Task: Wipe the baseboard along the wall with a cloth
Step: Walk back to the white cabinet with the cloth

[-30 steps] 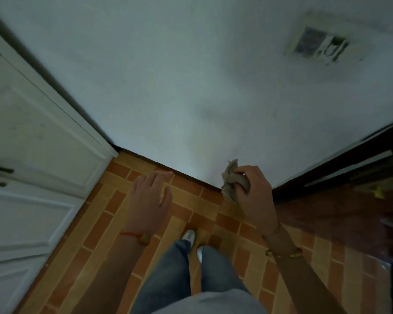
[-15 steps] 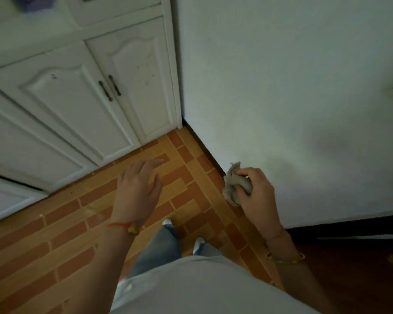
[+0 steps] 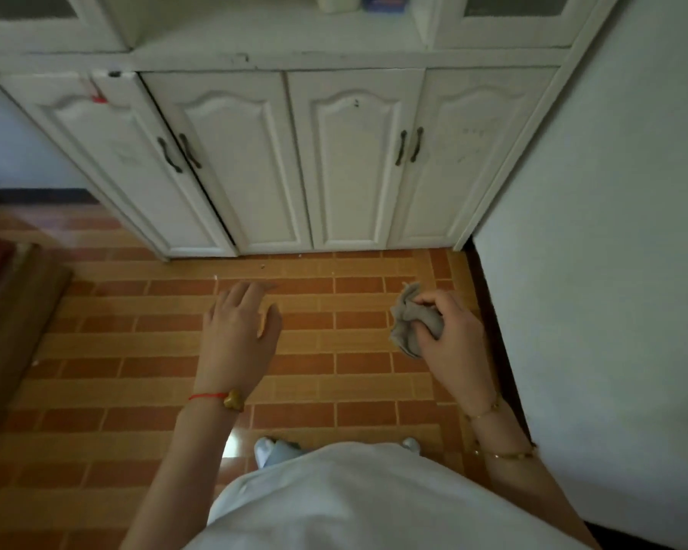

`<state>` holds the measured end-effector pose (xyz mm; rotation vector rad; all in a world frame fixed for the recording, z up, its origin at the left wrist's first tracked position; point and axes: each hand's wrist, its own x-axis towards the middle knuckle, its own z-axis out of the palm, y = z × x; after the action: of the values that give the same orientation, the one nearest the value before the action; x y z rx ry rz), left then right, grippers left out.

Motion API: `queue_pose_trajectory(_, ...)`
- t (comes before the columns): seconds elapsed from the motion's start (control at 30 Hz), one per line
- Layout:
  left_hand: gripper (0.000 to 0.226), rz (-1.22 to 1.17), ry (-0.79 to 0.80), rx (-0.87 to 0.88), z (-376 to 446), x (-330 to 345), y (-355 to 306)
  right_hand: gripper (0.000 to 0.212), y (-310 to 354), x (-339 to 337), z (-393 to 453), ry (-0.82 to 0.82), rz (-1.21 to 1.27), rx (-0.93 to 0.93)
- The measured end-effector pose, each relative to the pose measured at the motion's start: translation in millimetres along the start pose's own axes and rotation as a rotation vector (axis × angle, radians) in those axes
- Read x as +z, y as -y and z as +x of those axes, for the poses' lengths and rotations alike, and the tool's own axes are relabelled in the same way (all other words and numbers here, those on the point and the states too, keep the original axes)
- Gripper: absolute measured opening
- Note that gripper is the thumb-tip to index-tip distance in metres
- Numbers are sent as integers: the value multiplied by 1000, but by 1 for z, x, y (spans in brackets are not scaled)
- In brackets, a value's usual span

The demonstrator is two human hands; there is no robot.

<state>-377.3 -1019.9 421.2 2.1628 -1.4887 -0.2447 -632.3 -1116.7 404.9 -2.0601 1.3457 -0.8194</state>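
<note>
Turning has brought the white cabinet (image 3: 326,160) square ahead, where a second ago the view faced the plain wall with the cabinet off at the left edge; the person now looks along the wall rather than at it. At far left a brown step or ledge (image 3: 13,311) edges the brick-pattern tiled floor (image 3: 136,351). The left hand (image 3: 241,323) hangs over the tiles with fingers loosely spread, holding nothing, much as it did before. Further right, the right hand (image 3: 449,335) keeps its fingers curled tight round a crumpled grey cloth (image 3: 410,319), bunched and held in the air, well above the floor. Just beyond it the dark baseboard (image 3: 493,319) runs along the foot of the pale wall (image 3: 612,232), from the cabinet corner back toward the person's feet. The cloth is near the strip but not touching it. Judging from this, wiping has not begun: the turn lines the body up with the baseboard, and crouching to bring the cloth down against it seems the likely next move.
</note>
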Motion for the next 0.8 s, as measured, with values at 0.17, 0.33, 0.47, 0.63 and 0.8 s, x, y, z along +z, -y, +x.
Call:
queue_pose_trajectory(0.17,28,27,-72,-89,-4,-59,94,18,71,91,24,56,17,-43)
queue_pose_trajectory(0.33,32,49,-88,-182,0,-104,162,21,125,156,49,80,52,-90)
queue_pose_trajectory(0.47,32,57,-104,-230,18,-124,202,22,152,194,76,98,46,-118)
queue_pose_trajectory(0.63,33,52,-98,-253,59,-129,236,21,163,230,119,98,58,-111)
queue_pose_trajectory(0.8,31,63,-120,-237,133,-132,265,21,166,267,184,98,75,-87)
